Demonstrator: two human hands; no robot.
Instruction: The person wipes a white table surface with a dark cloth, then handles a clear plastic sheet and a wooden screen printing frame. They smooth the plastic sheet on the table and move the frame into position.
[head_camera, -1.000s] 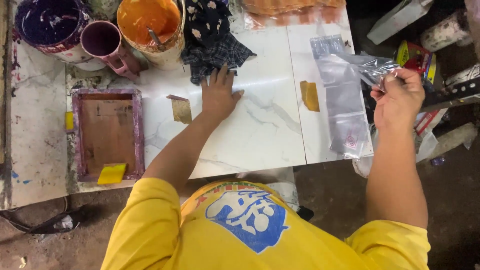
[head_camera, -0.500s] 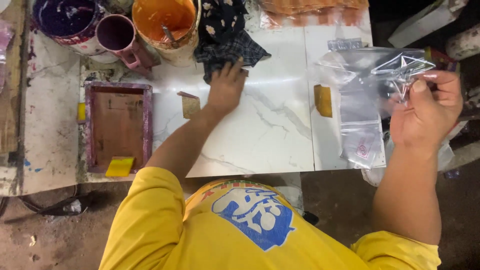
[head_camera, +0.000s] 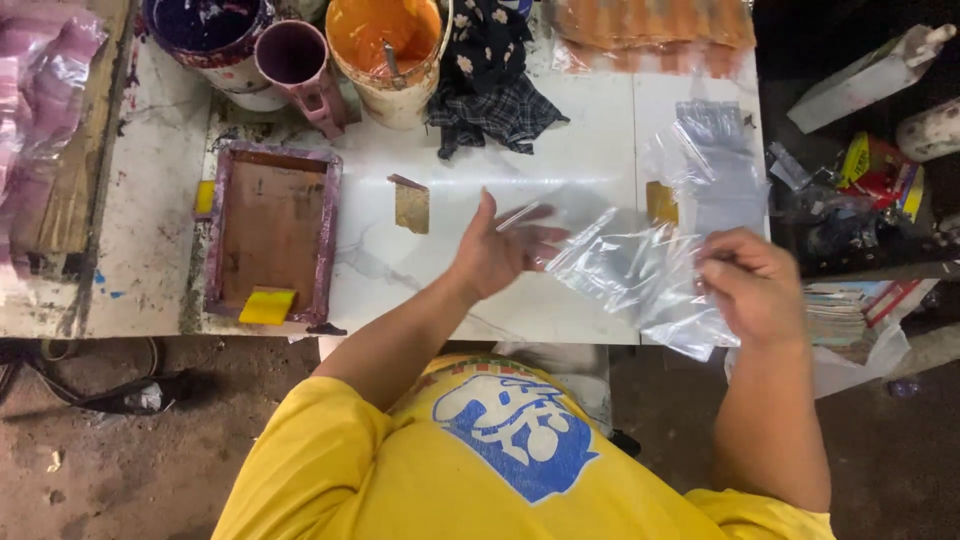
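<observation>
- The person wore a bright yellow short-sleeved T-shirt (head_camera: 420, 470).
- A blue and white printed emblem (head_camera: 520, 435) sat on its front, edged above with a small strip of red and green.
- The forearms were bare below the sleeves.
- Both hands, left hand (head_camera: 495, 255) and right hand (head_camera: 755, 290), were ungloved.

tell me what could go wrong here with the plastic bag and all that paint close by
1. The clear plastic bag is limp and slippery; the right hand pinches one edge while the left hand is open beside it, so it could slip or crumple.
2. The open orange paint bucket and purple cup stand at the back of the table; a reach there might smear the bag.
</observation>
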